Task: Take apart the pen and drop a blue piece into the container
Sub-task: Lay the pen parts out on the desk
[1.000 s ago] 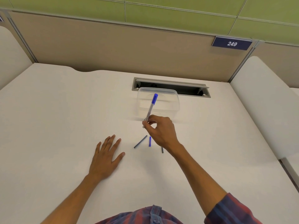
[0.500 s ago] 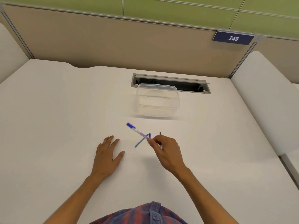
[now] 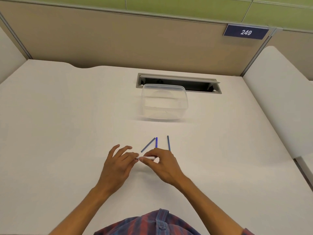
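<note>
A white pen (image 3: 147, 157) lies level between both hands just above the white desk (image 3: 67, 133). My left hand (image 3: 116, 164) pinches its left end, which is hidden by the fingers, and my right hand (image 3: 160, 164) grips its right part. Just beyond the hands, three thin pieces lie on the desk: a dark slanted stick (image 3: 148, 144), a bright blue piece (image 3: 156, 142) and another dark blue stick (image 3: 168, 142). A clear plastic container (image 3: 165, 101) stands farther back, open at the top, with nothing visible inside.
A grey cable slot (image 3: 199, 85) is cut into the desk right behind the container. Beige partition walls close the back and sides, with a blue sign reading 249 (image 3: 246, 32) at the upper right. A rounded white divider (image 3: 277, 92) borders the desk's right side.
My right hand brought the pen down from over the container toward me and laid it level. My left hand lifted off the desk and took hold of the pen's left end.
</note>
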`<state>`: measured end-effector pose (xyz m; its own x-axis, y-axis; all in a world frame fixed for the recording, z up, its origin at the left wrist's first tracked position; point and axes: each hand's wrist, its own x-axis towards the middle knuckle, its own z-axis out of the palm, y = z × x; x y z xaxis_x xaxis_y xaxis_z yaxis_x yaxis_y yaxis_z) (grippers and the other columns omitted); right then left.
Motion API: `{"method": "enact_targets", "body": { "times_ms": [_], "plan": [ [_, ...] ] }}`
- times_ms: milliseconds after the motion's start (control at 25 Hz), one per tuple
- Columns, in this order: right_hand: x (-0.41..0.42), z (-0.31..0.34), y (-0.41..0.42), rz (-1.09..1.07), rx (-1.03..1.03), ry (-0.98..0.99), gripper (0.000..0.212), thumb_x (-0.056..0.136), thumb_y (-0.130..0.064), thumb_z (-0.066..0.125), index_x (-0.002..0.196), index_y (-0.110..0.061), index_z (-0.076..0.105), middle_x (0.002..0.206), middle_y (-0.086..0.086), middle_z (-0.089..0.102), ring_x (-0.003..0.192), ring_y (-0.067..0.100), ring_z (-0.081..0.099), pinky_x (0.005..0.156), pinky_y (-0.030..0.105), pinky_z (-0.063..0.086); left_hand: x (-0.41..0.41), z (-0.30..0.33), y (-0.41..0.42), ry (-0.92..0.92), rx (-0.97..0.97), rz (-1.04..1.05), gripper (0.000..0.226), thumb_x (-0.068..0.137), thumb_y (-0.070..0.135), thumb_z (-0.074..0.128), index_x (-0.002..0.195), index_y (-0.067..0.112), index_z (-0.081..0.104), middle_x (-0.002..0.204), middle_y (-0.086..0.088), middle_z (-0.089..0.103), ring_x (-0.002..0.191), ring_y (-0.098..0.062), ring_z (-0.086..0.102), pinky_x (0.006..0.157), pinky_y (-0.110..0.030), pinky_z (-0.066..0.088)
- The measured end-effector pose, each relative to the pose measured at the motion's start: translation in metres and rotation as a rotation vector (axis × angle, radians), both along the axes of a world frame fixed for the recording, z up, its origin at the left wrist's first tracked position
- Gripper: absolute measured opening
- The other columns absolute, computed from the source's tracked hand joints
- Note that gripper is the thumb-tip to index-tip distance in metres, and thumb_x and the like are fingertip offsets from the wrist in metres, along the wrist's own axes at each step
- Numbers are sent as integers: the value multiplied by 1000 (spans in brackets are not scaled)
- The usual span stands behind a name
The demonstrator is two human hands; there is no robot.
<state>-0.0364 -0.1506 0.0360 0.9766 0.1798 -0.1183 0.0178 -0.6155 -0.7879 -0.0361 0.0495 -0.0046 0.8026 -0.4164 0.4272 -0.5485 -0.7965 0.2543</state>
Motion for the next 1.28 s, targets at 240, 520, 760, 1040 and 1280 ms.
{"method": "enact_targets", "body": {
  "times_ms": [240, 520, 760, 1040, 1280],
  "plan": [
    [46, -6, -7, 54, -223, -124, 21, 95, -23, 57, 111, -25, 70, 112, -9, 68, 102, 9, 61, 85, 30, 47, 5, -7, 25, 11, 8, 98, 43, 98, 37, 36, 98, 12, 71, 95, 3, 75, 97, -17, 70, 101, -36, 35],
    [81, -31, -3, 445, -740, -352, 27, 96, -8, 48, 115, -13, 66, 122, 5, 61, 113, 27, 54, 93, 34, 33, 10, -13, 44, -8, 22, 165, 35, 95, 31, 42, 101, 13, 71, 94, 2, 75, 97, -17, 69, 101, -36, 34],
    [96, -35, 0, 567, -764, -438, 20, 101, -10, 43, 105, -10, 63, 109, 7, 65, 102, 28, 56, 91, 34, 35, 16, -17, 47, -9, 2, 191, 35, 95, 30, 43, 104, 12, 71, 95, 0, 75, 97, -19, 70, 102, -38, 34],
    [126, -1, -7, 449, -652, -434, 22, 99, -28, 55, 108, -13, 67, 105, 5, 70, 101, 27, 60, 92, 35, 35, 29, -18, 48, -48, 20, 194, 31, 95, 28, 45, 104, 12, 70, 93, 1, 75, 97, -20, 69, 102, -40, 35],
    [116, -16, 1, 620, -772, -281, 25, 96, -29, 57, 114, -14, 66, 115, 4, 66, 108, 25, 56, 90, 34, 33, 28, -21, 43, -26, 10, 203, 33, 96, 29, 44, 104, 12, 71, 93, 1, 75, 97, -20, 69, 103, -39, 35]
  ]
}}
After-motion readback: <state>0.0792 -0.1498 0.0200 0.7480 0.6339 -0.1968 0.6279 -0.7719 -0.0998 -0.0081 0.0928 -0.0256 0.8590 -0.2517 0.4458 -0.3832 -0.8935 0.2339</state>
